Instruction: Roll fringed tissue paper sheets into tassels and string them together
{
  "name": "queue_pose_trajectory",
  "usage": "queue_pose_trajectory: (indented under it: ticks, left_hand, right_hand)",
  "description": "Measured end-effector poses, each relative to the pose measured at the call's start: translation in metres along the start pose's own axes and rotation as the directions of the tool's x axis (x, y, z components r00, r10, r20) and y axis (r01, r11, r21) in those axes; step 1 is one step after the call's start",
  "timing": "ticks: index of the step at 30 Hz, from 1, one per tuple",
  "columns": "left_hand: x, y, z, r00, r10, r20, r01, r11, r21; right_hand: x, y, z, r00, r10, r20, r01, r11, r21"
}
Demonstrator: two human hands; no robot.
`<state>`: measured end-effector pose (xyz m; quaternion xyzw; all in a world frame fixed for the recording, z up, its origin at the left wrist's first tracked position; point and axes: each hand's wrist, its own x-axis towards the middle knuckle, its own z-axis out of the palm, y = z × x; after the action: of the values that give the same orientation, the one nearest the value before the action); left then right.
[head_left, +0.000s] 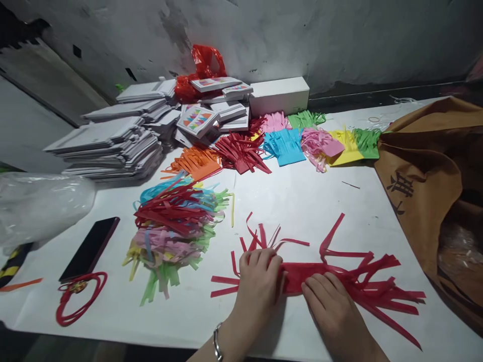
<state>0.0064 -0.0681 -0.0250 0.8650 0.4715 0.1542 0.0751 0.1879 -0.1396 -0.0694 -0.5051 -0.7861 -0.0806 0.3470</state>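
Left of red fringe (293, 278), tassel pile (171, 216)

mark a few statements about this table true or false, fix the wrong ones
1. The left hand and right hand both touch the red paper. True.
2. The bracelet is on the right wrist. False: the bracelet is on the left wrist.
3. The phone lies on the table. True.
4. The white box is nearer than the phone. False: the white box is farther back.
5. A red bag is near the wall. True.
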Motion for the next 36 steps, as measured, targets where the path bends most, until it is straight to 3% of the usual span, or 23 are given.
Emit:
queue_pose_trajectory:
  ticks: [3, 5, 9, 12, 18, 25, 28, 32, 34, 36]
  left_hand:
    - [-0.013, -0.001, 0.002, 0.974, 0.213, -0.079, -0.222, 0.967, -0.124]
    - [-0.021, -0.004, 0.009, 0.965, 0.249, -0.085, -0.26, 0.951, -0.166]
    - [-0.031, -0.013, 0.017, 0.975, 0.208, -0.073, -0.22, 0.941, -0.259]
    - [-0.031, -0.016, 0.013, 0.985, 0.165, -0.042, -0.171, 0.952, -0.253]
    - [-0.016, -0.007, 0.007, 0.998, -0.05, 0.037, 0.048, 0.998, 0.035]
    - [-0.007, -0.004, 0.01, 0.994, -0.08, 0.069, 0.067, 0.983, 0.169]
    - [-0.007, -0.004, 0.011, 0.994, -0.08, 0.076, 0.067, 0.985, 0.161]
    - [-0.007, -0.004, 0.007, 0.994, -0.091, 0.059, 0.084, 0.99, 0.115]
    - [-0.009, -0.005, 0.002, 0.997, -0.059, 0.04, 0.058, 0.998, 0.031]
    - [-0.012, -0.007, -0.001, 0.999, 0.044, 0.02, -0.043, 0.998, -0.055]
  right_hand:
    - [0.004, -0.003, 0.001, 0.999, 0.053, 0.012, -0.054, 0.996, 0.076]
    - [0.007, -0.006, 0.001, 0.997, 0.066, 0.029, -0.069, 0.992, 0.107]
    - [0.005, -0.004, 0.0, 0.996, 0.074, 0.045, -0.079, 0.99, 0.113]
    - [0.001, 0.003, -0.006, 0.983, 0.152, 0.099, -0.167, 0.974, 0.156]
    - [0.008, 0.009, -0.003, 0.923, 0.295, 0.245, -0.265, 0.953, -0.149]
    - [0.024, 0.013, -0.002, 0.919, 0.336, 0.206, -0.275, 0.921, -0.275]
    - [0.026, 0.008, -0.008, 0.956, 0.275, 0.101, -0.253, 0.949, -0.189]
    - [0.023, -0.001, -0.004, 0.994, 0.003, 0.106, -0.014, 0.995, 0.101]
    - [0.022, -0.003, 0.001, 0.993, -0.026, 0.119, 0.012, 0.993, 0.116]
    - [0.024, -0.005, 0.002, 0.992, 0.007, 0.124, -0.02, 0.994, 0.105]
